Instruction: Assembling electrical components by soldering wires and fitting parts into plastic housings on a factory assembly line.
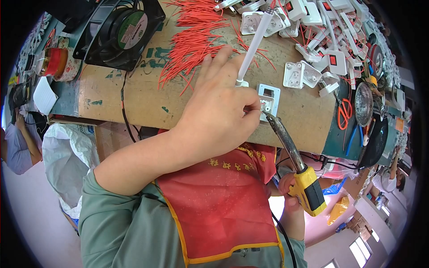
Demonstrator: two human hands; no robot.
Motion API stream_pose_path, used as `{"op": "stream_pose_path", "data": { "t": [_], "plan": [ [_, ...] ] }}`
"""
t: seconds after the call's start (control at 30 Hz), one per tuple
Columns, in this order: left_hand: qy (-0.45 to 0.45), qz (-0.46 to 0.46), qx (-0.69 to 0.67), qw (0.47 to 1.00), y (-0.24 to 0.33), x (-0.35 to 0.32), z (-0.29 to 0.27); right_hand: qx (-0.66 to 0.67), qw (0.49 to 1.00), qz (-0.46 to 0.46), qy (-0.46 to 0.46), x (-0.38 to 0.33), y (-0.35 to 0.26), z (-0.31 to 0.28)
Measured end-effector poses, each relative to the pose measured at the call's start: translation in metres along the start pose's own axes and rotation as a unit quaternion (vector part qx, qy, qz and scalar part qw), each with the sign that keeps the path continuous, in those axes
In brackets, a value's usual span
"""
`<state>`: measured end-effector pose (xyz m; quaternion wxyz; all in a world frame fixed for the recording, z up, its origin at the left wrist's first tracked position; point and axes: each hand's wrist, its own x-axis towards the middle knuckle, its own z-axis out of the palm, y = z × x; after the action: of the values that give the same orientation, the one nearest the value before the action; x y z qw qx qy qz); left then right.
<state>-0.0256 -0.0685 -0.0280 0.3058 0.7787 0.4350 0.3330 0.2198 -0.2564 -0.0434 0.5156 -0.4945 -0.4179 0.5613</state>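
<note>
My left hand (219, 105) reaches across the cardboard-topped bench, thumb and index finger pinched at the left edge of a small white plastic switch housing (269, 96). What lies between those fingertips is too small to make out. Out of the space beside the fingers rises a thick white cable (257, 42), red wire showing at its upper end. My right hand (289, 190) is closed around the yellow and black handle of a soldering iron (286, 138). The iron's dark tip meets the lower part of the housing, close to the left fingertips.
Loose red wires (192, 40) lie beyond my left hand. White housings and cables (328, 44) are heaped at the far right, near orange-handled scissors (344, 114) and a round metal dish (364, 105). A black fan (123, 31) stands far left; a white sack (69, 161) hangs below.
</note>
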Motion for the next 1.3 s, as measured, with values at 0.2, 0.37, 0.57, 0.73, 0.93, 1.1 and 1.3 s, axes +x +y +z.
{"op": "stream_pose_path", "data": {
  "t": [0.2, 0.37, 0.57, 0.73, 0.93, 1.1, 1.3],
  "plan": [
    [0.004, -0.003, -0.002, 1.0, 0.001, 0.0, 0.001, 0.023, 0.999, 0.017, 0.027, 0.002, -0.006, 0.011],
    [0.003, 0.001, 0.0, 1.0, 0.0, 0.0, 0.001, 0.015, 1.0, 0.008, 0.023, -0.001, -0.003, 0.008],
    [0.004, 0.001, 0.002, 1.0, 0.0, 0.0, 0.001, -0.011, 0.999, 0.009, -0.039, -0.008, 0.006, -0.007],
    [0.004, 0.004, 0.0, 1.0, 0.0, 0.001, 0.001, -0.019, 0.999, 0.019, -0.03, -0.008, 0.001, -0.002],
    [0.007, 0.006, -0.003, 1.0, 0.0, 0.001, 0.001, -0.026, 0.999, 0.014, -0.028, -0.007, 0.001, -0.004],
    [0.005, 0.006, -0.003, 1.0, 0.0, 0.001, 0.001, 0.005, 0.999, 0.027, 0.018, 0.0, -0.005, 0.007],
    [0.001, 0.008, -0.001, 1.0, 0.0, 0.002, 0.0, 0.01, 0.999, 0.025, 0.034, -0.001, -0.007, 0.009]
  ]
}}
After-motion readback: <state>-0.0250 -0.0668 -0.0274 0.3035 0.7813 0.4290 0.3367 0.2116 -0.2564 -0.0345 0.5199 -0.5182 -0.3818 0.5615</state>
